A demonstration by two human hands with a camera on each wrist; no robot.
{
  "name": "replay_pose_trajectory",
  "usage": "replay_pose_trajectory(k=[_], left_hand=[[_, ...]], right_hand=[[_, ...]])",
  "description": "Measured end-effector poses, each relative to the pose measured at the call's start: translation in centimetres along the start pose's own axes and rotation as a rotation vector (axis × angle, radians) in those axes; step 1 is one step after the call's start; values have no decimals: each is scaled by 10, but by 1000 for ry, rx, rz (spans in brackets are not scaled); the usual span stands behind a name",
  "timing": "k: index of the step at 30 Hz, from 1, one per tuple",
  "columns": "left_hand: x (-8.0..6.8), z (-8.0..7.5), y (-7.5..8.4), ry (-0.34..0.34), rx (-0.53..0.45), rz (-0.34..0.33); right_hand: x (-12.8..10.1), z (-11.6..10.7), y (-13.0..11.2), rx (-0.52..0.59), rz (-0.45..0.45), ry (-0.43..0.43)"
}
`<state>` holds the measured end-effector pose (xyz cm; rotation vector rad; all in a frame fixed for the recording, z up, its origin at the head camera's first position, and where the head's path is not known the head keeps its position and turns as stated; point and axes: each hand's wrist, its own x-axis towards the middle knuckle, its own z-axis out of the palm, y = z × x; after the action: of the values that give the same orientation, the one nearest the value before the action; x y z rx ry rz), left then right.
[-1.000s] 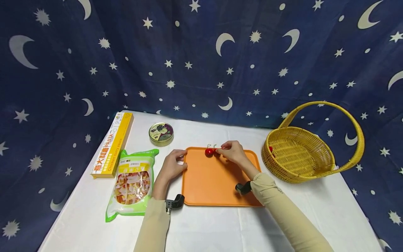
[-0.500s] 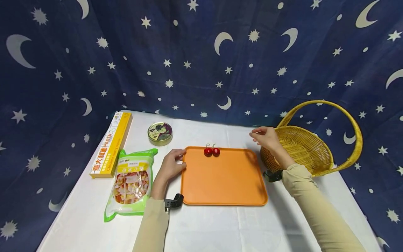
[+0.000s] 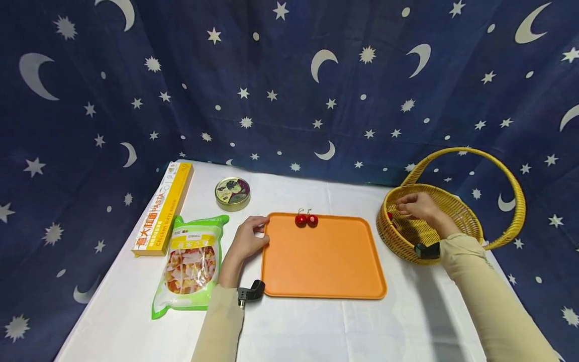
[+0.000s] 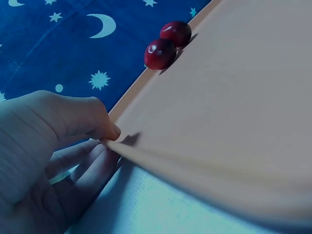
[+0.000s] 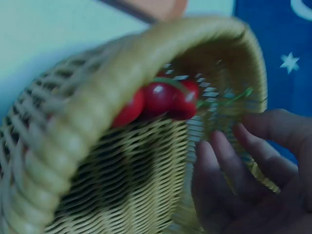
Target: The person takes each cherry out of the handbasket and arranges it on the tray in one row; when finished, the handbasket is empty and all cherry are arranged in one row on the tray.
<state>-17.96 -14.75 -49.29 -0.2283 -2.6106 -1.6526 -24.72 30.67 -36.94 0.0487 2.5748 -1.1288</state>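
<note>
A navy curtain (image 3: 271, 143) before me is scattered with pale moons, stars and dots. The worktop (image 3: 307, 332) is white. Near its left edge: a yellow-and-white box (image 3: 165, 213) with orange lettering, a green-bordered bag (image 3: 190, 269). Two glossy red cherries (image 3: 300, 220) edge a plain orange tray (image 3: 323, 261); towards the right edge, a golden woven basket (image 3: 400, 247).

Person's left sleeve (image 3: 219, 324): long, plain beige cloth, fairly smooth along the forearm, ending at the wrist. Right sleeve (image 3: 488, 291) the same beige, looser, creased and bunched toward the cuff. Left hand (image 3: 246, 240) and right hand (image 3: 420, 207) both bare. At the left cuff, a black wrist unit (image 3: 257, 289): rounded, hooked block jutting toward the thumb side, small silvery piece (image 3: 242, 303) under its base. Matching black unit (image 3: 427, 250) at the right cuff, blocky, dark-faced; finer detail too small to read.
</note>
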Motion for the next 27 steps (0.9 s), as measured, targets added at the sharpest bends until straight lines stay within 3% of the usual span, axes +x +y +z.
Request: replay_pose_trajectory(k=[5, 13, 27], left_hand=[[-1, 1, -2, 3, 11, 5], [-2, 1, -1, 1, -4, 20], [0, -2, -2, 2, 2, 39]], right_hand=[[8, -4, 12, 43, 21, -160], [19, -8, 16, 70, 45, -272], [28, 8, 11, 20, 85, -311]])
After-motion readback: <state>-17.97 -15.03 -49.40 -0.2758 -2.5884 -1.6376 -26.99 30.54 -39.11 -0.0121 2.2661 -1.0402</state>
